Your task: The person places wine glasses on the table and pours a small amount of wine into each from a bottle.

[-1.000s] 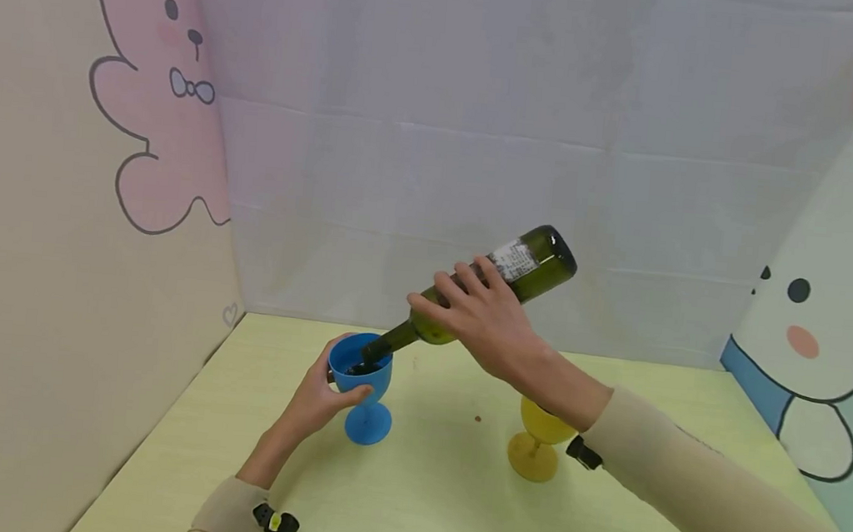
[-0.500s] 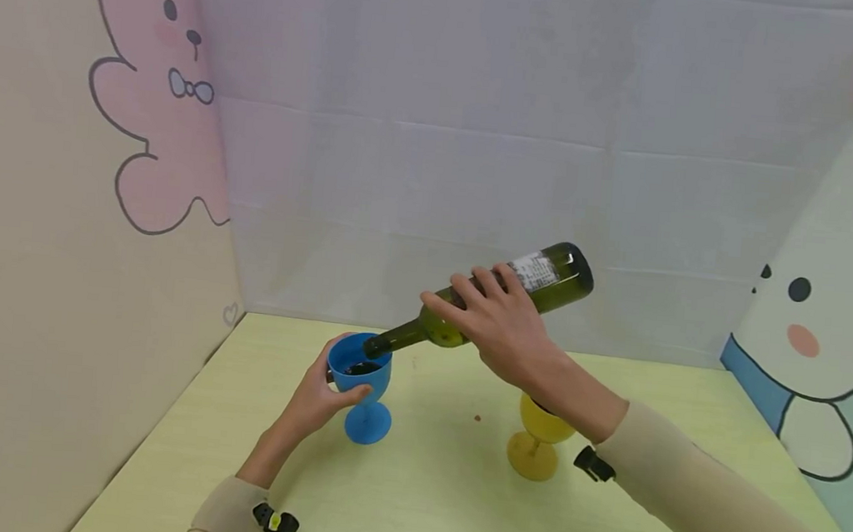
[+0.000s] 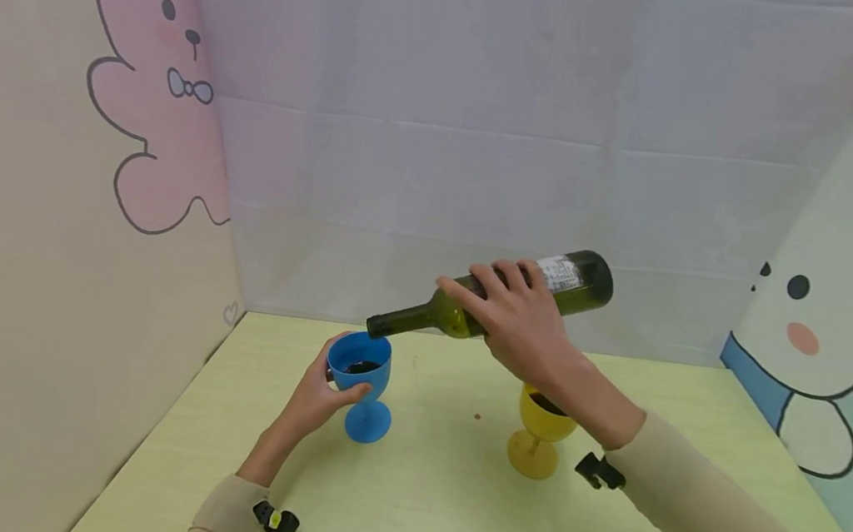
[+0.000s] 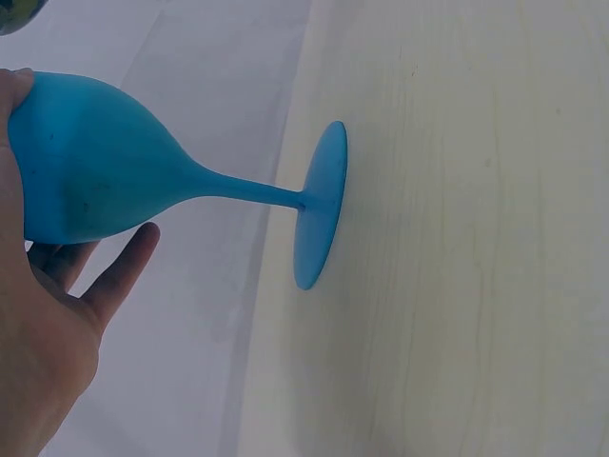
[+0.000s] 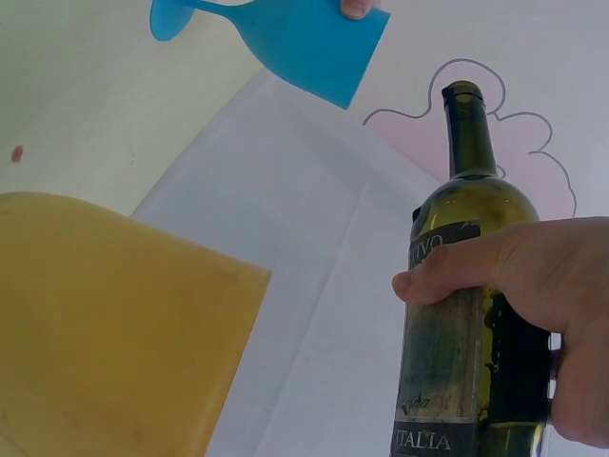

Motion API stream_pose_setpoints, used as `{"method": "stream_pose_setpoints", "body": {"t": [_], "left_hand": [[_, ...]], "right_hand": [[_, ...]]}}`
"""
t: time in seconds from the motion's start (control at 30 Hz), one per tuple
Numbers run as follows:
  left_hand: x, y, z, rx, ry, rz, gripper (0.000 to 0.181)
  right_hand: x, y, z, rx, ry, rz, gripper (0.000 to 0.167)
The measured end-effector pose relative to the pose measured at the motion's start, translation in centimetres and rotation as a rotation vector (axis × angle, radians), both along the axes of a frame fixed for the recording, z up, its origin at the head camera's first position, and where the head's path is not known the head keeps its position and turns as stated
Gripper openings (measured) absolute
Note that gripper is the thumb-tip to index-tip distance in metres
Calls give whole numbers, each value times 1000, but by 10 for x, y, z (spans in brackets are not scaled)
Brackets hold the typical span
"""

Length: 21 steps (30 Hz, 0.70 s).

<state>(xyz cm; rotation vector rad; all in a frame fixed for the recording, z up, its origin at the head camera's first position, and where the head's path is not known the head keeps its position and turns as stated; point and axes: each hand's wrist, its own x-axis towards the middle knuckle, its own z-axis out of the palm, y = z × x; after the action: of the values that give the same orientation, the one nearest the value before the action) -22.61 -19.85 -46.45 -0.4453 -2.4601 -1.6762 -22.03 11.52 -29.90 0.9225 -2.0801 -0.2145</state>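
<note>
My left hand (image 3: 318, 399) grips the bowl of a blue goblet (image 3: 372, 389), which stands upright on the table with dark liquid inside. In the left wrist view the thumb lies on one side of the goblet's bowl (image 4: 95, 157) and fingers show on the other. My right hand (image 3: 523, 320) holds a green glass wine bottle (image 3: 455, 317) around its body, tilted with the neck down to the left. The bottle's mouth hangs just above the goblet's rim, apart from it. No stream of liquid shows. In the right wrist view the bottle (image 5: 466, 205) bears a label.
A yellow goblet (image 3: 545, 426) with dark liquid stands on the pale yellow table (image 3: 423, 500) under the right forearm, which partly covers it. A small brown speck (image 3: 477, 417) lies between the goblets. A white sheet (image 3: 435, 158) hangs behind; cartoon-printed walls flank both sides.
The bottle has swung toward level, its mouth rising out of the blue goblet to just above the rim. My right hand has shifted rightward. My left hand and both goblets stay put.
</note>
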Motion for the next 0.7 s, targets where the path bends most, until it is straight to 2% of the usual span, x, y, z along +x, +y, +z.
{"method": "stream_pose_setpoints", "body": {"t": [0.17,0.43,0.7], "left_hand": [[0,1,1,-9,-17,12,78],[0,1,-2,-5,-10,9,78],[-2,1,-2,-9,1,10,79]], "right_hand": [[1,8,0,-44,-8,10,68],[2,22,-3,-96,-58,-61,91],[7,40,-2,-191,-96,-83,96]]}}
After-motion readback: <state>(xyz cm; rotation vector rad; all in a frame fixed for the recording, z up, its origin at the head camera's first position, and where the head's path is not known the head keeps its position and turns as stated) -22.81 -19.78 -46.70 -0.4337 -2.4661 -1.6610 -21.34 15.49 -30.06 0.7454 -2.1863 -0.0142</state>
